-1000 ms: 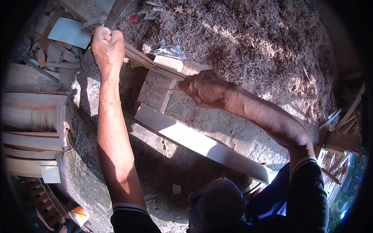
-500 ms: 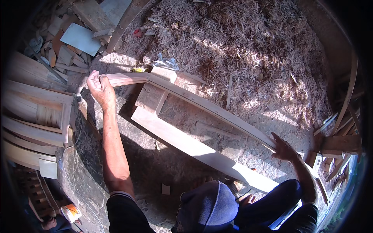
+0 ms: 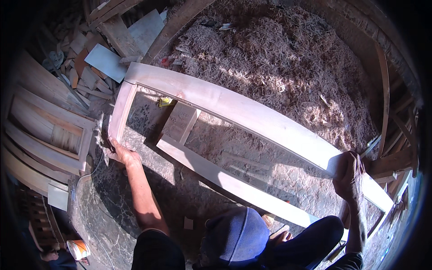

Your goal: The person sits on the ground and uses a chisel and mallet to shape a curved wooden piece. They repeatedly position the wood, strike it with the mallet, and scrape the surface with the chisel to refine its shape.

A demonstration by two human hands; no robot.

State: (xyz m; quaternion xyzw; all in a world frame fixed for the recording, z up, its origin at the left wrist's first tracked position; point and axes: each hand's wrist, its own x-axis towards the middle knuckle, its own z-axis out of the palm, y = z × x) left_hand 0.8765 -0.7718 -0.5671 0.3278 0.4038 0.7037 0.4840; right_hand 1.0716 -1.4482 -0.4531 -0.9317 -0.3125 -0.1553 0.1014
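Observation:
A pale wooden frame [image 3: 216, 96] is raised in both my hands, its long wide board sloping from upper left to lower right. A short rail joins that board at the left end. My left hand [image 3: 124, 154] is closed on the lower end of the short rail. My right hand [image 3: 349, 174] is closed over the long board near its right end, fingers bent around the edge. Below the frame a long pale board [image 3: 234, 182] lies on the floor, with a wooden block [image 3: 181, 122] at its left end.
Wood shavings [image 3: 270, 58] are heaped beyond the frame. Offcuts [image 3: 85, 72] and a white panel [image 3: 105, 62] lie at upper left. Panelled wooden pieces [image 3: 49, 130] stand at left, near a white and orange bucket [image 3: 78, 249] and another person's hand [image 3: 49, 255]. Timber leans at right.
The frame has turned from nearly edge-on to showing its broad face. My left hand has moved down and toward me; my right hand has moved slightly right and closed over the board.

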